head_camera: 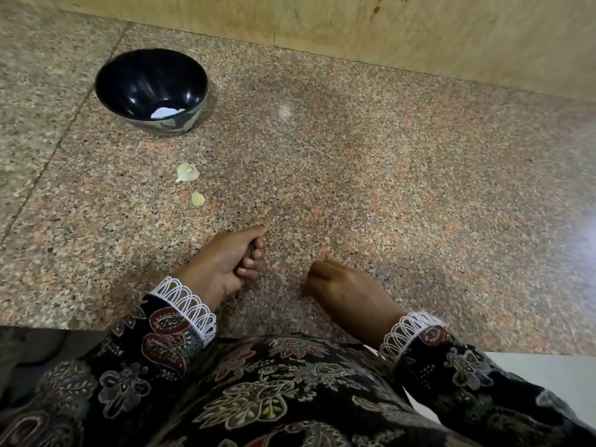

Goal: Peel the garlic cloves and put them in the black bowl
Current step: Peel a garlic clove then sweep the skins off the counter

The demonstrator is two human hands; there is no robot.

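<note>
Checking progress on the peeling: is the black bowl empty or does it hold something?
Not empty. The black bowl stands upright on the counter, with a few pale pieces lying at its bottom; whether they are peeled cloves cannot be told.

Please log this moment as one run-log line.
bowl: white bits inside | counter: two garlic pieces | left hand: curled | right hand: curled

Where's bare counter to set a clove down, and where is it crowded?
Bare counter runs from the bowl rightward to the wall, and ahead of the right hand. A smaller patch lies between the two hands. The crowded strip is on the left: two garlic pieces lie between the bowl and the left hand.
</note>
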